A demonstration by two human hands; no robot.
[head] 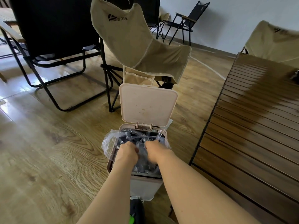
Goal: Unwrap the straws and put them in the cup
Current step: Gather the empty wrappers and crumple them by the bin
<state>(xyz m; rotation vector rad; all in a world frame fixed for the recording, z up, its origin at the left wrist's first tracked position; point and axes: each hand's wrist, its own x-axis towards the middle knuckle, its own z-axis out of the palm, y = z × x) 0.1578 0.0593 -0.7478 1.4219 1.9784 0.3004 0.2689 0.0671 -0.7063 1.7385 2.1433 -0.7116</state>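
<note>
left hand (127,152): over the open bin, fingers curled down into clear plastic; can't tell if it grips any
right hand (156,151): just beside the left, same pose, knuckles up; film stretches up from it toward the hinge; grip can't be told
bin (145,186): pale, on the floor, straight ahead and below the head camera; both forearms cross its near rim
lid (148,104): up, near vertical, hinged at the far rim, inside face toward the camera
liner (108,143): clear bag, folded over the left rim, bulging outward; crumpled clear plastic fills the mouth
straws: can't pick out any wrapper or straw from the crumpled plastic in the bin
shoe (136,209): dark, at the bin's near base, between the arms
table (250,126): wooden slats, black edge frame, close on the bin's right; narrow floor gap between
beige chair (137,41): just behind the lid, its fabric overhangs the lid's top edge
black chair (53,25): far left, frame legs on the floor, well apart from the bin
floor (48,151): wood planks, wide open stretch left of the bin
folding chair (187,21): by the back wall, well apart
</note>
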